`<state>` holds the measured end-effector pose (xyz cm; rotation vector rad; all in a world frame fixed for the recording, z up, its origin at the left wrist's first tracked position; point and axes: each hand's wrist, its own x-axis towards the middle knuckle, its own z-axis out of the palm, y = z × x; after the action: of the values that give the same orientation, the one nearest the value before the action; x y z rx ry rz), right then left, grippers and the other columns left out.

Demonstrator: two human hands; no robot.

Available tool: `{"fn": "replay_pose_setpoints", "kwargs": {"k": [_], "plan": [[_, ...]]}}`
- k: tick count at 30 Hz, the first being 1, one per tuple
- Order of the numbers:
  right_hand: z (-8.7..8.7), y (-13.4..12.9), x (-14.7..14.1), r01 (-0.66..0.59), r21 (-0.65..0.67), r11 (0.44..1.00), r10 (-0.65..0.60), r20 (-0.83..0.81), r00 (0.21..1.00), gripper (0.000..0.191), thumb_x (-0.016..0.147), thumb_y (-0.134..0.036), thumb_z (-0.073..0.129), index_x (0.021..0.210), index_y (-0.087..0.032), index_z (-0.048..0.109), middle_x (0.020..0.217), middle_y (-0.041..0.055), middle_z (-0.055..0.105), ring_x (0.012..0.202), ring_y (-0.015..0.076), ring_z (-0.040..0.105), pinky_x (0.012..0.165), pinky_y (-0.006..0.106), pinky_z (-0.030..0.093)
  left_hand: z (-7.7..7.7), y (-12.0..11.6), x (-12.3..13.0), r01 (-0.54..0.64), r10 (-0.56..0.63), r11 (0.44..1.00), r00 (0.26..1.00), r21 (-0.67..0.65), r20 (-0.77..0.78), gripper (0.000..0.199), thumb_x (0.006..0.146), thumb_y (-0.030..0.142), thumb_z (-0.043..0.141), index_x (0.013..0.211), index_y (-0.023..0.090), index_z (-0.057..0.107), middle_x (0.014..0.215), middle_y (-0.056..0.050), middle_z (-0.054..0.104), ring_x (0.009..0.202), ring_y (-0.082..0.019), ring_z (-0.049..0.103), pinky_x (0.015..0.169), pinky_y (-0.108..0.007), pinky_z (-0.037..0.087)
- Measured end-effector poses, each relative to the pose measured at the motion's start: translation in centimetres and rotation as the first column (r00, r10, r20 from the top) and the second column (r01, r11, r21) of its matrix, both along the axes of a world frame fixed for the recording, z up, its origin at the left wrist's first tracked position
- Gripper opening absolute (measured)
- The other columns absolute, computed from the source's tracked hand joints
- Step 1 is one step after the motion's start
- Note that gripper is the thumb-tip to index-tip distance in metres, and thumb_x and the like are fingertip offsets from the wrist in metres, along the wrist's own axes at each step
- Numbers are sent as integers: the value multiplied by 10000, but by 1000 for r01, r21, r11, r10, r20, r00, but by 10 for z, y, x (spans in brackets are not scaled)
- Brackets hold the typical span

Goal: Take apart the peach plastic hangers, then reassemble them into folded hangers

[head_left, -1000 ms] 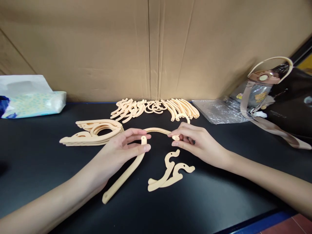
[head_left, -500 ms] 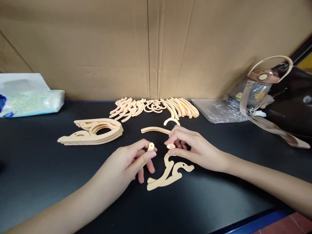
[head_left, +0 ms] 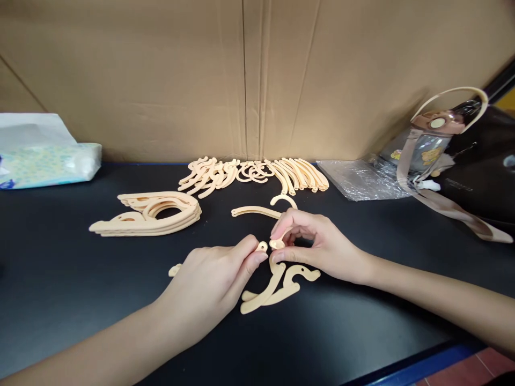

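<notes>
My left hand [head_left: 217,279] is closed around a beige folding-hanger piece [head_left: 262,246]. One holed end shows at the fingertips, and what looks like its other end shows beyond the back of the hand. My right hand [head_left: 311,244] pinches another beige hanger piece [head_left: 277,244], mostly hidden by the fingers. The two ends are close together with a small gap. Below the hands lie loose curved hanger parts [head_left: 267,292] with hooked ends. Just behind my right hand are a hanger arm [head_left: 253,210] and a hanger hook [head_left: 285,198].
Folded hangers are stacked [head_left: 177,222] at left. Along the back lie piles of shoulder pieces [head_left: 209,174], hooks [head_left: 255,170] and arms [head_left: 301,174]. A tissue pack [head_left: 52,163] stands far left. Plastic wrap [head_left: 350,182], a strapped bottle [head_left: 432,142] and a black bag [head_left: 486,177] are at right.
My left hand has moved right and rolled over, bringing the end of its hanger piece close to the one in my right hand. The right hand has shifted only slightly.
</notes>
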<state>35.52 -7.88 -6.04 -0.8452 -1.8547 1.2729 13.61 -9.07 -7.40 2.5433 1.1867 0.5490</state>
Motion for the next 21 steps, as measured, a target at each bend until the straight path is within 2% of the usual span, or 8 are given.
{"fn": "replay_pose_setpoints", "kwargs": {"k": [3,9,13,17,21], "plan": [[-3,1,-1,-21,-53,998,18,-42,999,225,802,-295,778,855,-189,586,760,-27,650,692,110,651,645,256,524,-2,1,0,42,-42,999,999,21,10,383,1042,407,231,754,235,414,517,73,486,393,-123,455,450,-254,188],[-6,3,-1,-13,-124,992,4,-68,998,270,760,-343,812,808,-182,602,741,-16,648,631,107,614,561,250,488,-4,4,0,104,-105,994,994,34,26,399,1051,436,206,779,236,418,513,80,465,392,-120,433,452,-257,162],[-9,2,-2,9,-48,999,-9,5,1000,284,746,-381,818,769,-169,632,719,-8,634,612,105,576,531,246,445,-4,9,0,99,-98,995,994,-28,45,349,1045,408,242,800,242,427,521,85,450,402,-123,427,460,-253,171],[-10,2,-1,-21,50,999,18,76,997,232,786,-352,788,795,-170,645,702,-20,636,563,82,537,504,229,415,3,12,0,125,-122,988,992,-92,40,323,1037,390,247,820,242,435,562,77,466,436,-129,441,473,-252,194],[-6,3,0,-20,-4,1000,21,14,1000,213,804,-300,777,836,-186,600,720,-24,668,602,103,624,553,236,479,13,13,1,104,-107,984,994,-145,-12,299,1029,386,280,805,240,414,561,79,432,466,-134,436,488,-246,224]]}}
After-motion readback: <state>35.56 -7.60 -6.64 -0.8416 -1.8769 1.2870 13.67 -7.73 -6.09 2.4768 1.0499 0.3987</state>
